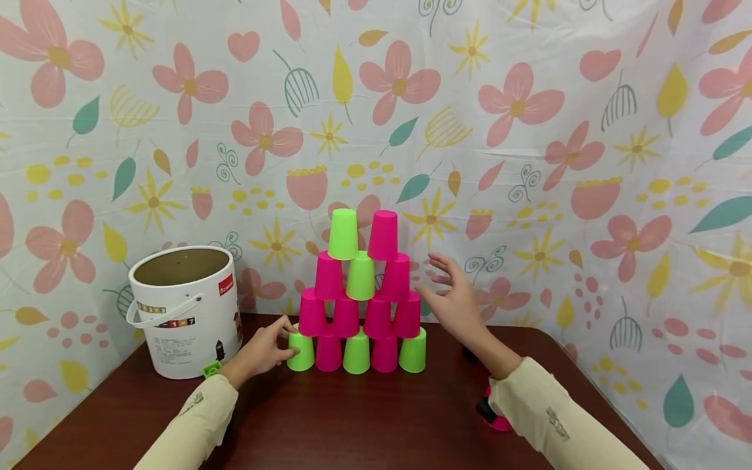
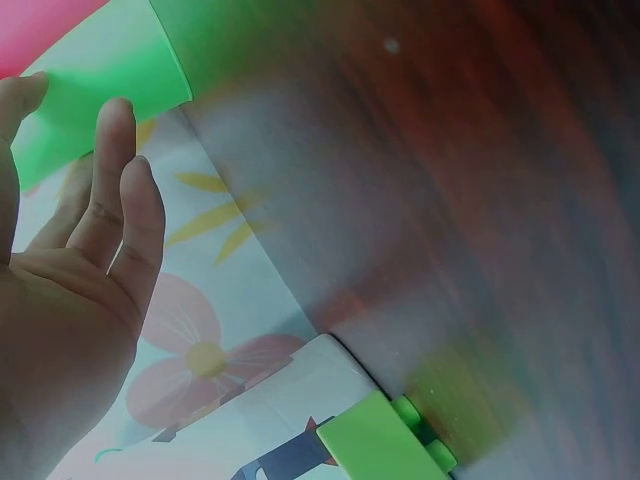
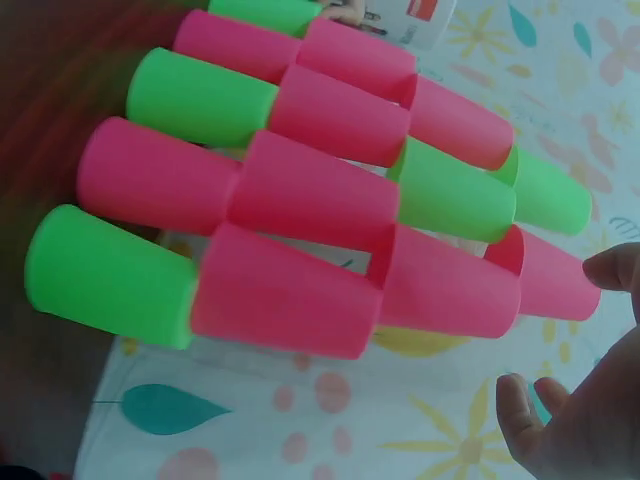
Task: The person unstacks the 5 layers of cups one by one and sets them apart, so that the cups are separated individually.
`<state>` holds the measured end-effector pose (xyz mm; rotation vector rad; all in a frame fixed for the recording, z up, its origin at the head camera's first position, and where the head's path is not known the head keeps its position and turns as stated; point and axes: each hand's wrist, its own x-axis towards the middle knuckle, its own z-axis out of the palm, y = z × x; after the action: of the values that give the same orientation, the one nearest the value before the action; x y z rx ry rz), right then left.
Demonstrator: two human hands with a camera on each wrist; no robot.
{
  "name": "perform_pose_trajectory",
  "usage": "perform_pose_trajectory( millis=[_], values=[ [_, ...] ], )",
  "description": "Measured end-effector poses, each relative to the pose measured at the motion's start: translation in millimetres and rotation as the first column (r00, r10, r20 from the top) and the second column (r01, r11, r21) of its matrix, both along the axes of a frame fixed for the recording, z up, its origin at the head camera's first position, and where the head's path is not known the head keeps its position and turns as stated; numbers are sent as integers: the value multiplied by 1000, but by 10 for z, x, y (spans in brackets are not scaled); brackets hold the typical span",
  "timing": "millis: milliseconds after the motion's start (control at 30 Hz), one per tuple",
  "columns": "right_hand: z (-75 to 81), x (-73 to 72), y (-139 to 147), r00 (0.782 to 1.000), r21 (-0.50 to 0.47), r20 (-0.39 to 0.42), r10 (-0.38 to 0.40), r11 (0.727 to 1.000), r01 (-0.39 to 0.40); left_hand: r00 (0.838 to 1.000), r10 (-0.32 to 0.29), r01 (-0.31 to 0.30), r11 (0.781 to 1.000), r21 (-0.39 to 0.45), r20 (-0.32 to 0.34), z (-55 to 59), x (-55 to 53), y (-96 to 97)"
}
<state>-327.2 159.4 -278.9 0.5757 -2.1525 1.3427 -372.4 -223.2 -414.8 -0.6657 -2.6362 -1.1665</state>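
Upside-down cups stand stacked in a stepped wall. The bottom row alternates green and pink, and the row above is pink. Over it, a green cup (image 1: 361, 277) sits between two pink ones. On top are a green cup (image 1: 343, 235) and a pink cup (image 1: 383, 236), with a gap between them. My left hand (image 1: 266, 349) holds the bottom-left green cup (image 1: 302, 352) lightly, thumb on its front and some fingers behind. Beside the stack's upper right side, my right hand (image 1: 454, 301) hovers with relaxed fingers, holding nothing.
A white bucket (image 1: 190, 339) with a handle stands at the table's left. A green toy block (image 1: 211, 369) is by its base. Under my right sleeve lies a partly hidden pink and black object (image 1: 492, 414). A flowered cloth (image 1: 529, 163) hangs behind the dark table (image 1: 352, 424).
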Motion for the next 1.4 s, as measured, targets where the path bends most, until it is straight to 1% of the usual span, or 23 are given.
perform_pose_trajectory(
  millis=[233,367,500,600,767,867,967,1100,1233,1400],
  values=[
    [254,-215,-303,999,-3,-29,27,1000,-27,1000,18,-18,1000,-9,-16,17,3,-1],
    [357,-341,-430,998,5,-56,32,999,-32,1000,13,-13,1000,-9,-10,14,22,9],
    [431,-428,-515,999,11,-33,33,999,-33,1000,-2,2,1000,-6,5,-10,31,20],
    [486,-477,-564,999,8,0,35,999,-35,1000,-2,2,1000,3,-6,-16,28,27],
    [533,-536,-608,999,27,31,22,999,-23,1000,-3,3,1000,7,-24,-11,25,27],
    [517,-565,-604,999,24,50,17,1000,-18,999,-7,7,1000,-8,-46,-15,24,17],
    [500,-578,-595,999,0,44,28,1000,-28,997,-7,6,1000,-19,-71,-22,20,15],
    [482,-567,-572,999,-26,3,36,999,-36,997,-2,-1,1000,-29,-74,-21,12,19],
    [436,-527,-523,996,-42,-82,45,998,-49,997,5,-8,999,-36,-77,-20,9,21],
    [362,-412,-450,974,-53,-220,57,996,-70,997,5,-8,999,-35,-79,-17,17,18]
  ],
)
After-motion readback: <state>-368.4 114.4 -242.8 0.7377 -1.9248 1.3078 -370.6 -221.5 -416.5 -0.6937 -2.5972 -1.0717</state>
